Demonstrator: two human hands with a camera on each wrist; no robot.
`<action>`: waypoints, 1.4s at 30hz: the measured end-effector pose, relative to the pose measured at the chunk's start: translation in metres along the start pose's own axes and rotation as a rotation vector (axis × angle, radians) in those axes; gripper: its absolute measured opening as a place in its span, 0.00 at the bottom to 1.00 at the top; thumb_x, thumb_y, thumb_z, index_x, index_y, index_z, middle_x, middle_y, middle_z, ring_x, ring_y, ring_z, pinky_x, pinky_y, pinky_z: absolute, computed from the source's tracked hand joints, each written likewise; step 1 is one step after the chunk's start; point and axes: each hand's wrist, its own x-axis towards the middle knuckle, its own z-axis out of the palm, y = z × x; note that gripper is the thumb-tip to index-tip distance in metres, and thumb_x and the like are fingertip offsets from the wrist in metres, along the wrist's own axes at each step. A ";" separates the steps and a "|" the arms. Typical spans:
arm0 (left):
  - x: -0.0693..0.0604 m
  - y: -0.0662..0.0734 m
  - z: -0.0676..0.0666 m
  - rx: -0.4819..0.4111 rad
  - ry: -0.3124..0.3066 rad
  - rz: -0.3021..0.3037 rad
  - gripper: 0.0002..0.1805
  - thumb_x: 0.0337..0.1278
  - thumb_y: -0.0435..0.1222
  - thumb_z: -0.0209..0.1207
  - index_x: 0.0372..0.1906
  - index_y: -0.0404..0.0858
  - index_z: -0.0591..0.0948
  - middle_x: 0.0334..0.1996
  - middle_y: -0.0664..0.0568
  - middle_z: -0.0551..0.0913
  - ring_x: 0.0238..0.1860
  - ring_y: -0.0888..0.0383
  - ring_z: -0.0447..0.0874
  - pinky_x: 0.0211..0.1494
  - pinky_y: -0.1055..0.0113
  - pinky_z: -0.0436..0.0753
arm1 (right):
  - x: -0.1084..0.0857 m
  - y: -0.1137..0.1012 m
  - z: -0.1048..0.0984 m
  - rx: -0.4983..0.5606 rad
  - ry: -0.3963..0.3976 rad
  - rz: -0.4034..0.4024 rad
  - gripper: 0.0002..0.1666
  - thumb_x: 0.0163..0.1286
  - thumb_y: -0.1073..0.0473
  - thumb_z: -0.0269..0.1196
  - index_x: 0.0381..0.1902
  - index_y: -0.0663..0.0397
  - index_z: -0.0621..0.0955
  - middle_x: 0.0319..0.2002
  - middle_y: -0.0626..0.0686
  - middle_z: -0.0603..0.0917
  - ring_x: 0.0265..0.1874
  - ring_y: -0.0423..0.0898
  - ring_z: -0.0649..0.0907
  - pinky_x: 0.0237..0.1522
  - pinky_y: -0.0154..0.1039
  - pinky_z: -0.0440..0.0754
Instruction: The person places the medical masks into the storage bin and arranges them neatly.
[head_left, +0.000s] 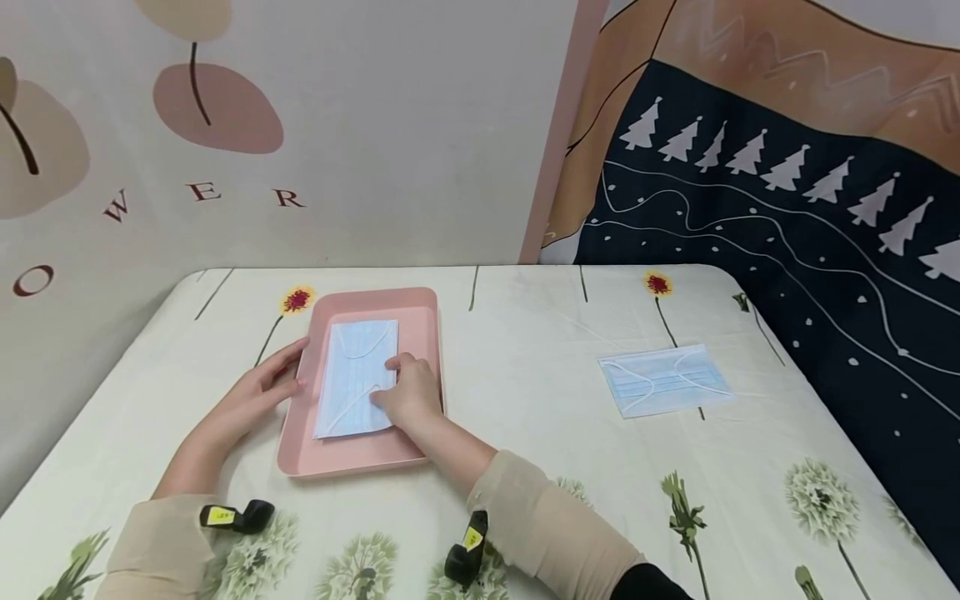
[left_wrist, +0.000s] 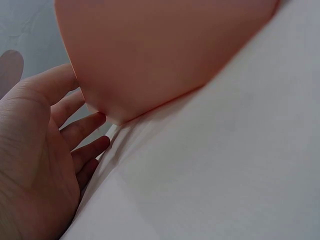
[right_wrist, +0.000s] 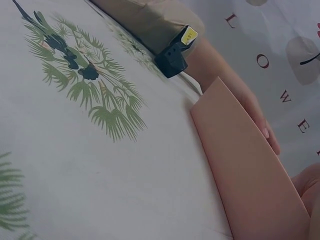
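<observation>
A light-blue face mask (head_left: pixel 356 367) with white ear loops lies lengthwise in a shallow pink tray (head_left: pixel 360 458). My right hand (head_left: pixel 412 396) reaches over the tray's right side and holds the mask by its right edge, thumb and index finger showing on it; the other fingertips are hidden. At the tray's left side my left hand (head_left: pixel 255 396) has its fingers extended against the outer wall, as the left wrist view also shows, with its fingers (left_wrist: pixel 82 127) beside the tray corner. In the right wrist view the tray wall (right_wrist: pixel 245 165) hides most of the right hand.
Another blue face mask (head_left: pixel 663 382) lies flat on the table to the right of the tray. The tablecloth (head_left: pixel 525 358) is white with printed flowers. A pale printed wall (head_left: pixel 420 167) and a dark tree-patterned cloth (head_left: pixel 720 217) stand behind the table.
</observation>
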 end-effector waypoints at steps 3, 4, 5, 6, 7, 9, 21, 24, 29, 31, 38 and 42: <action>0.000 0.000 0.000 0.001 0.002 0.007 0.36 0.68 0.38 0.55 0.76 0.39 0.53 0.72 0.35 0.52 0.69 0.66 0.55 0.57 0.88 0.60 | -0.001 0.000 0.000 0.013 0.001 0.001 0.26 0.52 0.60 0.75 0.50 0.51 0.80 0.39 0.49 0.75 0.36 0.43 0.76 0.44 0.37 0.77; 0.000 0.000 -0.001 -0.001 0.002 0.009 0.36 0.68 0.38 0.55 0.76 0.39 0.53 0.72 0.34 0.52 0.69 0.65 0.55 0.57 0.88 0.60 | -0.001 0.000 0.000 0.022 0.002 0.002 0.26 0.53 0.60 0.74 0.50 0.51 0.80 0.40 0.49 0.75 0.37 0.43 0.76 0.45 0.37 0.77; 0.000 0.000 -0.001 -0.002 0.003 0.012 0.36 0.68 0.37 0.55 0.76 0.39 0.53 0.72 0.34 0.52 0.69 0.64 0.55 0.57 0.87 0.60 | -0.001 0.000 -0.001 0.031 0.005 0.000 0.25 0.53 0.60 0.74 0.50 0.50 0.80 0.41 0.49 0.75 0.37 0.43 0.76 0.46 0.37 0.77; 0.000 0.000 -0.001 0.000 0.003 0.012 0.36 0.68 0.37 0.55 0.76 0.39 0.53 0.72 0.34 0.52 0.70 0.63 0.55 0.57 0.87 0.60 | -0.001 0.000 -0.001 0.042 0.008 -0.007 0.25 0.53 0.60 0.74 0.50 0.50 0.80 0.40 0.49 0.75 0.37 0.43 0.76 0.45 0.37 0.77; 0.000 0.000 -0.001 0.000 0.001 0.013 0.36 0.68 0.37 0.55 0.76 0.39 0.53 0.72 0.34 0.51 0.70 0.61 0.54 0.57 0.87 0.60 | -0.001 0.000 -0.001 0.054 0.014 -0.017 0.25 0.53 0.60 0.74 0.50 0.51 0.80 0.38 0.49 0.74 0.36 0.43 0.76 0.43 0.36 0.76; 0.000 0.000 -0.001 -0.002 0.000 0.011 0.36 0.68 0.38 0.55 0.76 0.40 0.53 0.72 0.34 0.52 0.71 0.59 0.54 0.57 0.87 0.60 | -0.001 0.000 -0.002 0.077 0.024 -0.049 0.24 0.54 0.61 0.74 0.50 0.51 0.81 0.35 0.48 0.73 0.32 0.41 0.74 0.37 0.34 0.75; 0.000 0.001 0.000 -0.009 -0.002 0.010 0.36 0.69 0.37 0.54 0.76 0.40 0.53 0.72 0.34 0.51 0.71 0.60 0.53 0.58 0.87 0.60 | -0.009 0.006 -0.027 0.304 -0.028 -0.405 0.20 0.59 0.65 0.70 0.50 0.57 0.81 0.38 0.57 0.77 0.22 0.35 0.70 0.24 0.27 0.71; 0.000 0.000 -0.001 -0.005 0.001 0.017 0.36 0.69 0.37 0.54 0.76 0.40 0.53 0.72 0.34 0.52 0.68 0.69 0.55 0.57 0.87 0.60 | -0.011 0.009 -0.037 0.362 -0.081 -0.428 0.19 0.60 0.65 0.69 0.50 0.55 0.82 0.40 0.58 0.78 0.21 0.36 0.72 0.22 0.27 0.71; 0.000 -0.001 -0.001 -0.015 0.005 0.033 0.36 0.68 0.36 0.54 0.75 0.38 0.53 0.72 0.33 0.52 0.64 0.75 0.56 0.58 0.87 0.60 | -0.014 0.012 -0.057 0.434 -0.152 -0.395 0.20 0.60 0.66 0.69 0.51 0.53 0.82 0.42 0.55 0.78 0.23 0.38 0.77 0.20 0.30 0.75; 0.000 -0.001 0.000 -0.022 0.005 0.035 0.36 0.68 0.36 0.55 0.75 0.38 0.53 0.72 0.33 0.52 0.67 0.70 0.56 0.58 0.87 0.61 | -0.014 0.014 -0.066 0.424 -0.166 -0.411 0.21 0.60 0.66 0.69 0.52 0.54 0.81 0.43 0.54 0.78 0.26 0.39 0.78 0.22 0.31 0.77; 0.000 -0.001 0.000 -0.019 0.004 0.024 0.36 0.68 0.36 0.55 0.75 0.39 0.54 0.72 0.34 0.52 0.69 0.67 0.56 0.58 0.86 0.61 | -0.011 0.029 -0.096 0.329 -0.171 -0.524 0.23 0.60 0.66 0.69 0.54 0.57 0.80 0.46 0.55 0.79 0.32 0.41 0.81 0.34 0.38 0.81; 0.000 -0.001 -0.001 -0.013 0.006 0.014 0.36 0.68 0.37 0.55 0.75 0.39 0.54 0.72 0.34 0.52 0.71 0.58 0.54 0.58 0.87 0.61 | -0.010 0.037 -0.113 0.292 -0.159 -0.548 0.22 0.61 0.65 0.68 0.54 0.55 0.80 0.47 0.55 0.80 0.34 0.42 0.82 0.35 0.42 0.82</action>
